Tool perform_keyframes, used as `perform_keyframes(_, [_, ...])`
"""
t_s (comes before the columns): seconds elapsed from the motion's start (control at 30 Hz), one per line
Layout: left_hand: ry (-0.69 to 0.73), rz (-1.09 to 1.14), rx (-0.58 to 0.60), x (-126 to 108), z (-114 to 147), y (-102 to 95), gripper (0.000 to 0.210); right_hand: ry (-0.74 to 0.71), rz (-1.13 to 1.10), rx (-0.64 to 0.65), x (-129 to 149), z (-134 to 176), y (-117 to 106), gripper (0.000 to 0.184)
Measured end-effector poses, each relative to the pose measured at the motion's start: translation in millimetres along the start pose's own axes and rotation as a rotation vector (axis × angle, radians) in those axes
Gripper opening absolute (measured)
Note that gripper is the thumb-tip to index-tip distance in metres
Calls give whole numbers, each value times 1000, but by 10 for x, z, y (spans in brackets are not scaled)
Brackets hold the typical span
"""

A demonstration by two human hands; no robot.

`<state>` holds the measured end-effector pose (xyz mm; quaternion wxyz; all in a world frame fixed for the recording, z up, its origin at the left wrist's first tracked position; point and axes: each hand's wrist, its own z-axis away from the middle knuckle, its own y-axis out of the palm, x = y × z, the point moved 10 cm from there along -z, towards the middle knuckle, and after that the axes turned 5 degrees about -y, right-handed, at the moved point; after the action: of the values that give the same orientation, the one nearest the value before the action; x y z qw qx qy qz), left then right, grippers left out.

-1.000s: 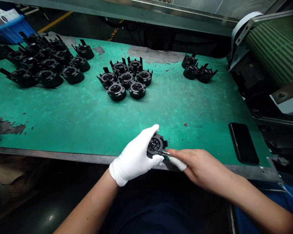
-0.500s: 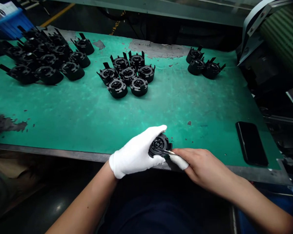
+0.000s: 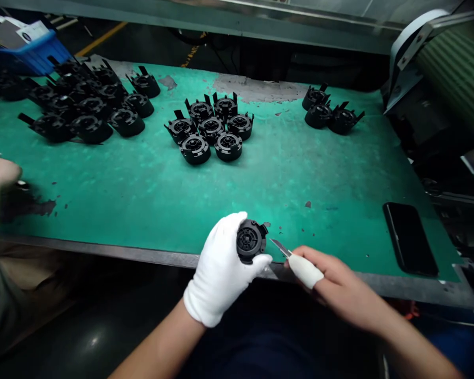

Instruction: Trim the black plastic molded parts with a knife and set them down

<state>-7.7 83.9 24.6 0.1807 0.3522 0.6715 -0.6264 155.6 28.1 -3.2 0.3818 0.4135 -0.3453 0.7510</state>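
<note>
My left hand (image 3: 223, 268), in a white glove, is wrapped round a round black plastic part (image 3: 249, 239) near the table's front edge. The part's ribbed, disc-like face points up towards me, and a small tab sticks out at its upper right. In my right hand (image 3: 332, 273), bare but for a white cover on the thumb, is a craft knife (image 3: 281, 247). Its blade points left at the part, with a small gap between them. The knife's handle is mostly hidden by the fingers.
Several similar black parts (image 3: 211, 129) stand mid-table, more (image 3: 90, 126) at the left, and three (image 3: 319, 113) at the right. A phone (image 3: 411, 239) lies at the right on the green mat (image 3: 150, 200). Another person's hand (image 3: 0, 171) is at the left edge. A blue bin (image 3: 43, 52) stands behind.
The knife has drawn away from the part to the right. My left hand has turned the part to show its face more. Another person's hand has come in at the left.
</note>
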Motion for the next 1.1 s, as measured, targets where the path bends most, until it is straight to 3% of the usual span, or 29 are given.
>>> perform_keyframes(0.07, [-28,-21,-117,24,144,-19,87,151,-441,-25,-256,117,418,27])
perform_keyframes(0.13, [-37,-34,-143,32,213,5,90,196,-754,-14,-318,169,853,26])
perform_keyframes(0.23, [-65,-41,-113,59,201,34,90,231,-1006,-47,-297,151,1209,28])
perform_keyframes(0.5, [-55,-95,-121,41,164,17,85,193,-956,-66,-182,147,1139,28])
perform_keyframes(0.67, [-62,-115,-116,48,166,24,89,-53,-705,171,248,145,1479,36])
perform_keyframes(0.87, [-134,-53,-182,162,307,21,110,284,-1262,-18,-42,145,1631,46])
perform_keyframes(0.97, [-101,-101,-247,131,354,-20,105,283,-1333,-65,-82,143,1603,47])
perform_keyframes(1.1, [-95,-85,-219,99,310,-21,87,253,-1392,-149,-89,141,1634,46])
